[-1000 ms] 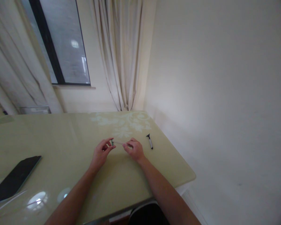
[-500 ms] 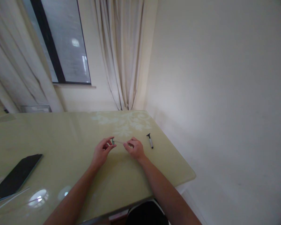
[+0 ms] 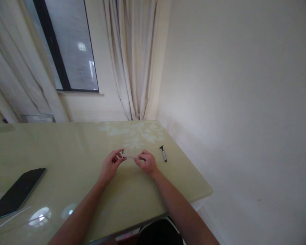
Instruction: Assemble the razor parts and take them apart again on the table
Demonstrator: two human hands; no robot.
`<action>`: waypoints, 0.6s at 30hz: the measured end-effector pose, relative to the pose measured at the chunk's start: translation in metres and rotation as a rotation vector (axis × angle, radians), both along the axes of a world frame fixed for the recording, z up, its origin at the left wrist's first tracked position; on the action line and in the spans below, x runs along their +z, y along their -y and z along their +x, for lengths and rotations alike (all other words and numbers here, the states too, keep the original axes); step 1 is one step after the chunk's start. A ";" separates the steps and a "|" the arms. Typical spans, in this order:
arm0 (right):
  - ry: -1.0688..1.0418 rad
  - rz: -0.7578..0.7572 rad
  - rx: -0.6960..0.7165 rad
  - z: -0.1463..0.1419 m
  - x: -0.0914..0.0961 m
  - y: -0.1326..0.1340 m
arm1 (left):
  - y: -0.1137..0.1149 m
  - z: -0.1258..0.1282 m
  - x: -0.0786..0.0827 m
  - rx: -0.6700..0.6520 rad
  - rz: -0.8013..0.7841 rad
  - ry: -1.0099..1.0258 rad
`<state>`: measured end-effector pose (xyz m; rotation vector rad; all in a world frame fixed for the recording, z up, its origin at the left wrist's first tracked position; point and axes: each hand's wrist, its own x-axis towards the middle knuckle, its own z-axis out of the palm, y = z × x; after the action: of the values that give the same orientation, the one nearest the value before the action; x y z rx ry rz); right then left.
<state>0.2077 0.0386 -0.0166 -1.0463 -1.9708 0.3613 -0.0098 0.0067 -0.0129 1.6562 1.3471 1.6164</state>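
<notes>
My left hand [image 3: 111,166] pinches a small green-and-white piece [image 3: 122,152] upright between thumb and index finger, above the table. Its exact kind is too small to make out. My right hand [image 3: 147,163] is closed on one end of a thin whitish stick [image 3: 129,157]. The stick lies almost level, its far end at the lower part of the small piece, by the left thumb. Whether stick and piece touch is hard to see. To the right of my right hand a black-and-grey razor [image 3: 163,153] lies on the table.
The glossy yellowish table [image 3: 73,146] has its right edge beside a white wall [image 3: 232,102]. A flat black panel [image 3: 17,192] lies at left, with a white cable [image 3: 11,217] near it. Curtains [image 3: 135,61] hang behind, by a window. Something black [image 3: 160,233] is below the front edge.
The stick's far end has dropped slightly, from about the middle of the small piece to its lower part. My right hand has shifted a little; my left hand stays put.
</notes>
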 end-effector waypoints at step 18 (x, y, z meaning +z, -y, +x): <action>0.009 0.005 -0.044 0.000 -0.003 -0.001 | -0.002 -0.001 -0.002 -0.001 0.011 0.009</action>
<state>0.2075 0.0399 -0.0195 -1.0883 -1.9528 0.3278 -0.0105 0.0083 -0.0146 1.6535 1.3346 1.6316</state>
